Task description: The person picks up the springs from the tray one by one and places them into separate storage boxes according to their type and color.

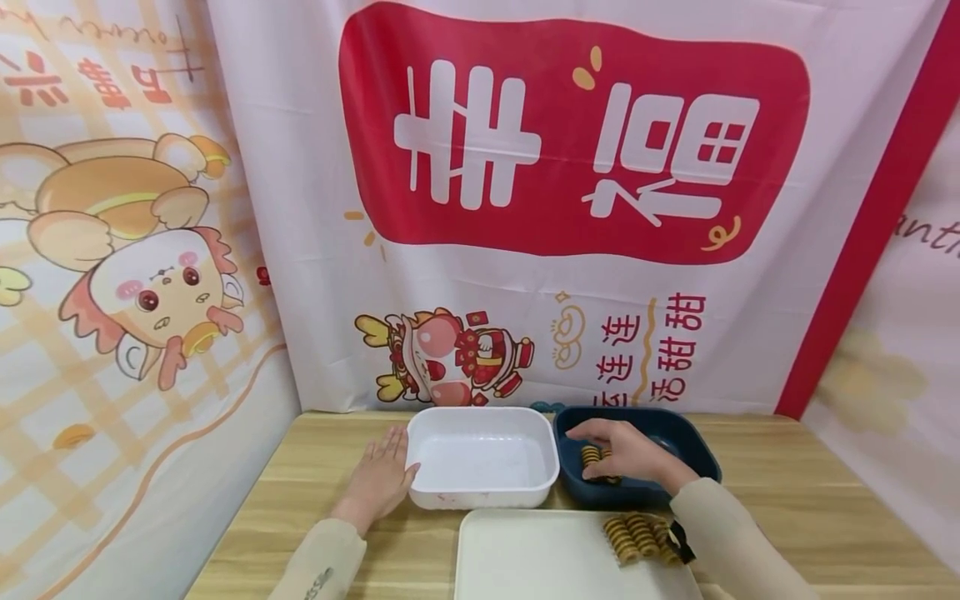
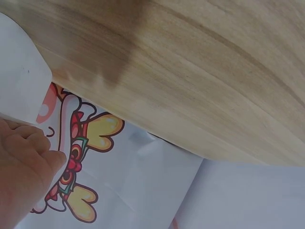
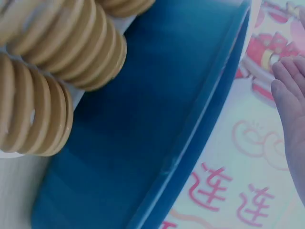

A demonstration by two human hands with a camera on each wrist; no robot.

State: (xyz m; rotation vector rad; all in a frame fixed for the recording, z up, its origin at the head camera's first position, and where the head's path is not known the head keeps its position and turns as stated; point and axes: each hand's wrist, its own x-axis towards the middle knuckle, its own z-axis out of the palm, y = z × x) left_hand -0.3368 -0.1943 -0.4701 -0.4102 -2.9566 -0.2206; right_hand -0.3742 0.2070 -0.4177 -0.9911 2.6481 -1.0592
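My left hand point(image 1: 382, 475) lies with extended fingers against the left side of a white rectangular container point(image 1: 480, 502). In the left wrist view, the hand point(image 2: 26, 167) shows at the left edge beside the white container's wall. My right hand point(image 1: 630, 450) reaches over a navy container point(image 1: 701, 454), thumb and fingers spread apart. Between them, ridged brown cookies point(image 1: 591, 457) sit partly hidden; firm contact does not show. Straight fingers of the right hand point(image 3: 293, 105) appear at the right edge of the right wrist view, without cookies visible there.
A cream tray point(image 1: 532, 554) lies in front of both containers. More stacked ridged cookies point(image 1: 641, 537) rest at its right, close under the right sleeve point(image 1: 727, 533). Everything stands on a wood-grain table point(image 1: 810, 500), with a printed cloth point(image 1: 300, 208) hanging behind.
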